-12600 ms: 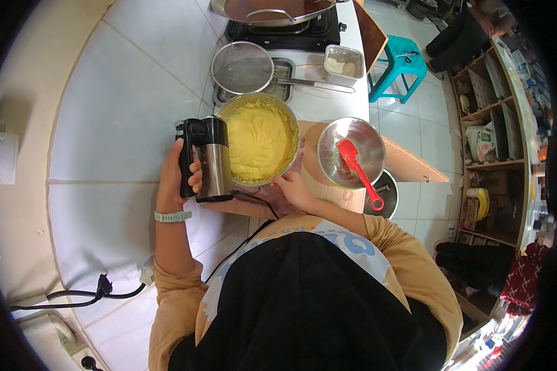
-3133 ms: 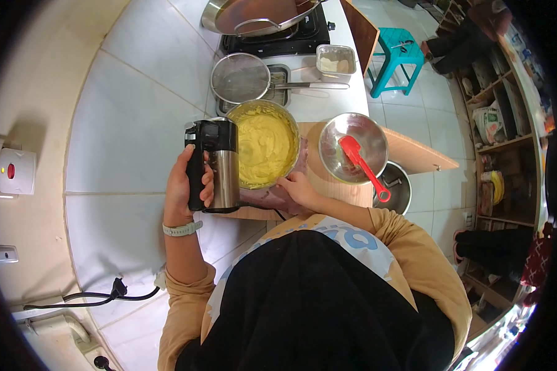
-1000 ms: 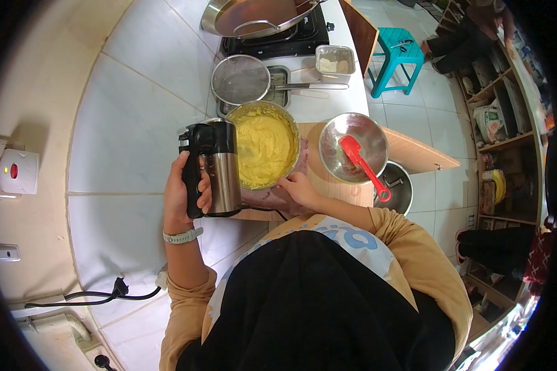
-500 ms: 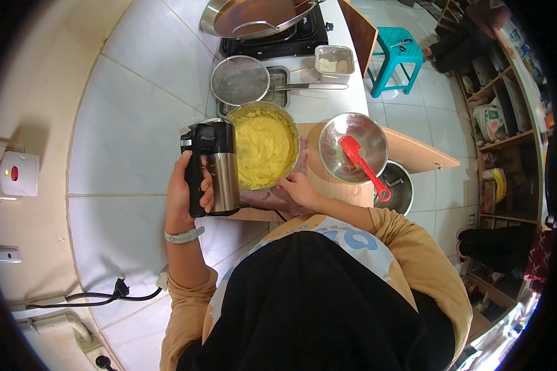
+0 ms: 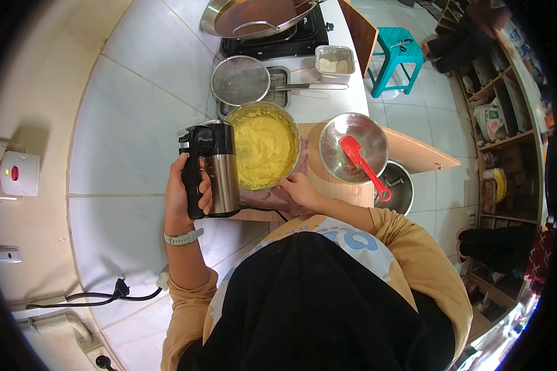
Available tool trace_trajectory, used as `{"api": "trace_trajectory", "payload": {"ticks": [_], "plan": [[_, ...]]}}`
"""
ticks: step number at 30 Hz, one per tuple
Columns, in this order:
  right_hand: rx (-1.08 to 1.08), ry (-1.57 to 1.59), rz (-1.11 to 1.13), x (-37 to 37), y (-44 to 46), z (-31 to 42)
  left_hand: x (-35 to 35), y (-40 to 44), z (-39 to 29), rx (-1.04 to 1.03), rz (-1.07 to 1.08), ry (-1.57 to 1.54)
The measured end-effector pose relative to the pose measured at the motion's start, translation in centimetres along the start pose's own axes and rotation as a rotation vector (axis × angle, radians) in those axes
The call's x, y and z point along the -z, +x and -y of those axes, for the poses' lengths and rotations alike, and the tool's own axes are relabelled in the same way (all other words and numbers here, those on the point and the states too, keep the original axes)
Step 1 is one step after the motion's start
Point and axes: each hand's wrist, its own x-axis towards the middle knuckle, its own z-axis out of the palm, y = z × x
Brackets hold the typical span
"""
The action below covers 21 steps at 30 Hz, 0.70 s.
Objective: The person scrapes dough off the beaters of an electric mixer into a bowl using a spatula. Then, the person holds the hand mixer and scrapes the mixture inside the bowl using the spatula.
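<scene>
My left hand [image 5: 187, 193] is wrapped around the black handle of a hand mixer [image 5: 221, 182] with a steel-coloured body. The mixer is over the left side of a metal bowl [image 5: 299, 148] holding thick, swirled yellow batter [image 5: 265, 145]. I cannot see its beaters. At the bowl's near right edge, my right hand [image 5: 301, 190] is closed on the rim with its fingertips. To the right is a second steel bowl [image 5: 331, 157], with a red spatula [image 5: 366, 166] resting in it.
Beyond the batter bowl lie a strainer [image 5: 240, 80] on a tray and a square container [image 5: 334, 62] of pale contents. A large pan [image 5: 220, 17] sits on a black stove [image 5: 278, 48]. A turquoise stool [image 5: 393, 52] stands on the floor, and other people's legs show at right.
The mixer and my left hand have shifted very slightly left. My right hand keeps its place at the bowl's rim.
</scene>
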Motion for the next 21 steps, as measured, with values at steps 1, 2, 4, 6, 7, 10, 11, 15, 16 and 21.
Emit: {"api": "trace_trajectory", "payload": {"ticks": [1,2,4,6,7,10,11,15,16,21], "plan": [[-0.001,-0.004,0.001,0.0,-0.1,0.1,0.0,0.0,0.0,0.002,-0.004,0.001],[-0.003,-0.008,0.002,0.1,-0.1,0.2,0.0,0.0,0.0,-0.001,0.0,0.001],[0.0,0.0,0.003,0.1,-0.2,0.4,0.1,0.0,0.0,-0.007,0.009,0.001],[-0.001,0.003,0.006,0.1,-0.3,0.4,0.1,0.0,0.1,-0.011,0.012,0.002],[-0.003,0.003,0.009,0.1,-0.2,0.4,0.2,0.0,0.1,-0.013,0.013,0.003],[0.001,-0.007,0.004,0.1,-0.2,0.3,0.2,0.0,0.1,-0.012,0.011,0.008],[0.005,-0.012,0.001,0.1,-0.2,0.4,0.2,0.0,0.0,-0.012,0.012,0.007],[0.029,-0.012,-0.017,0.0,-0.1,0.1,0.2,-0.2,0.0,-0.008,0.023,0.025],[0.033,-0.012,-0.018,0.0,-0.1,0.1,0.1,-0.4,-0.1,-0.007,0.029,0.036],[0.016,-0.011,-0.004,0.1,0.1,0.1,0.6,-2.6,0.4,-0.204,0.02,0.334]]}}
